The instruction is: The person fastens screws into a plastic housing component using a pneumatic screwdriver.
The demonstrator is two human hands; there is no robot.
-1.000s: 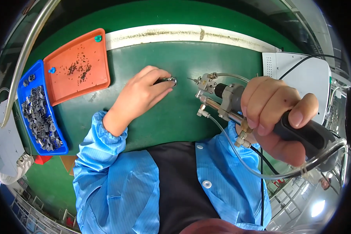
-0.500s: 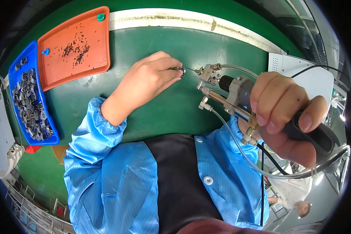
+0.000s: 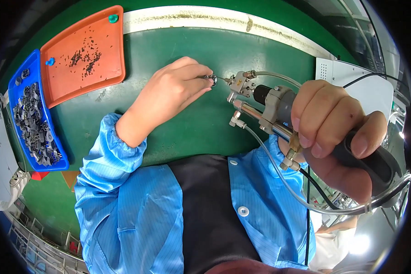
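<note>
My left hand [image 3: 173, 93] pinches a small round dark part [image 3: 213, 80] between thumb and fingers; most of it is hidden by the fingertips. My right hand [image 3: 335, 132] is wrapped round the black pistol grip of a dispensing gun [image 3: 271, 107] with a metal valve block and hoses. From the gun's front a thin needle [image 3: 222, 79] points left at the part's outer face. Its tip is at or very near that face; whether they touch, I cannot tell.
At the far left, an orange tray [image 3: 109, 75] holds scattered tiny black pieces. Beside it, a blue tray [image 3: 61, 153] is heaped with small grey and black round parts. A white box [image 3: 374, 93] stands at the right. Clear hoses [image 3: 278, 176] loop below the gun.
The gun has shifted slightly left, bringing its needle closer to the part. My left hand keeps its pinch. The view has shifted a little, and a person in the background has moved.
</note>
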